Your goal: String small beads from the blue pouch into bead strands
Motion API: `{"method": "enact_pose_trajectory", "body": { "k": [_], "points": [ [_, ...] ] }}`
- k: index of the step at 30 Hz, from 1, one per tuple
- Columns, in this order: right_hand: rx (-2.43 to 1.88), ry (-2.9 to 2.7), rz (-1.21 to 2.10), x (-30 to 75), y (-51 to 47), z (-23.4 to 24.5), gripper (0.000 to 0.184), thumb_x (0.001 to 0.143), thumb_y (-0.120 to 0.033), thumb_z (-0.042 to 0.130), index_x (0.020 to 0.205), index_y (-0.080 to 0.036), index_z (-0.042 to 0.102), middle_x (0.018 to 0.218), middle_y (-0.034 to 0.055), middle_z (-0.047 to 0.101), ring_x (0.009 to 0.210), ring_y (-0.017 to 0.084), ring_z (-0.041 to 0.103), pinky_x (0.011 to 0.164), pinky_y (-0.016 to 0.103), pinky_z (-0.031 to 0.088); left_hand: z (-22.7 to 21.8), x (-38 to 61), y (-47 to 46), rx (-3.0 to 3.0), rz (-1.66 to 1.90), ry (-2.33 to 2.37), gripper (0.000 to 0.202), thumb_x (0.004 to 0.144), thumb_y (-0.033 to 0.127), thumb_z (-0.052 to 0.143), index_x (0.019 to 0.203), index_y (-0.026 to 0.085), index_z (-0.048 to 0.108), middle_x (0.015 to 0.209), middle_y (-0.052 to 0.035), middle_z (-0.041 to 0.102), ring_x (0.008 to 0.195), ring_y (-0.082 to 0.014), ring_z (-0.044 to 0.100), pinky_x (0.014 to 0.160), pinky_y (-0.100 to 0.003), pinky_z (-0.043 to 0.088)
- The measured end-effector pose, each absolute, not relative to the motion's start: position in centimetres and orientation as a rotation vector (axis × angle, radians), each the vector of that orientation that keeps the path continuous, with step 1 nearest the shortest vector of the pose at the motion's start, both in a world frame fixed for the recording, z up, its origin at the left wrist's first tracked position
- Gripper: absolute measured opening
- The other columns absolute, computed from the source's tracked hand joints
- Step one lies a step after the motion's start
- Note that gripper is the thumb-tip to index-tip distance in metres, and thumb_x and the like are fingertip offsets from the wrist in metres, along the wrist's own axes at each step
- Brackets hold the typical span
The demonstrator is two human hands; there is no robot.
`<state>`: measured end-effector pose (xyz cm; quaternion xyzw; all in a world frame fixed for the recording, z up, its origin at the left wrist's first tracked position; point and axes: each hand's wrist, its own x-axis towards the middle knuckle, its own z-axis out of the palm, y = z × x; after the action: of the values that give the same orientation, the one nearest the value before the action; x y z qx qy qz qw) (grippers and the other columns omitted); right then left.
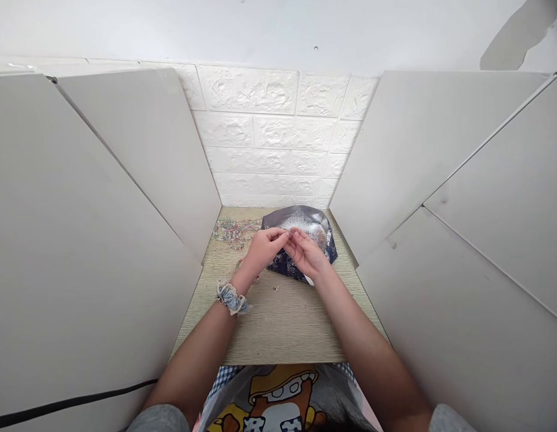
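My left hand (264,249) and my right hand (306,252) meet fingertip to fingertip over the wooden desk (282,324). Both are pinched closed on something tiny that I cannot make out. Just behind them lies an open dark blue foil bag (310,225) with a silvery inside. To the left of the hands, a heap of small coloured beads (233,233) lies on the desk. A blue scrunchie (232,298) sits on my left wrist. One tiny piece (275,288) lies loose on the desk below the hands.
White panels (102,240) wall the narrow desk on the left and right (440,240). A white brick-pattern wall (273,150) closes the back. A black cable (71,401) runs along the lower left. My lap shows a cartoon print (278,402).
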<state>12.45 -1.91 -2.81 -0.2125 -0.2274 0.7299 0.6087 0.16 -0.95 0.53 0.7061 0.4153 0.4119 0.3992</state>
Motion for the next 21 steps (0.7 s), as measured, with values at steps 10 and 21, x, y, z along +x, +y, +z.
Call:
{"method": "enact_pose_trajectory", "body": {
  "k": [10,21],
  "points": [
    [-0.555,-0.536,1.641,12.38,-2.0,-2.71,0.009,0.068,-0.017,0.061,0.076,-0.019,0.058,0.072,-0.0029,0.063,0.073,0.007,0.061,0.076,0.02,0.051,0.57,0.19,-1.01,1.798,1.035,1.05,0.028,0.073,0.033,0.045,0.076,0.014,0.066,0.075,-0.0034,0.066,0.07,-0.0141,0.056,0.063,-0.023,0.042],
    [-0.528,-0.553,1.644,12.24,-1.95,-2.95,0.009,0.068,-0.016,0.062,0.076,-0.019,0.06,0.075,-0.0029,0.064,0.076,0.007,0.06,0.076,0.019,0.05,0.46,0.23,-0.99,1.777,1.027,1.05,0.03,0.073,0.034,0.045,0.079,0.013,0.066,0.075,-0.0039,0.065,0.071,-0.0144,0.056,0.063,-0.023,0.042]
  ]
}}
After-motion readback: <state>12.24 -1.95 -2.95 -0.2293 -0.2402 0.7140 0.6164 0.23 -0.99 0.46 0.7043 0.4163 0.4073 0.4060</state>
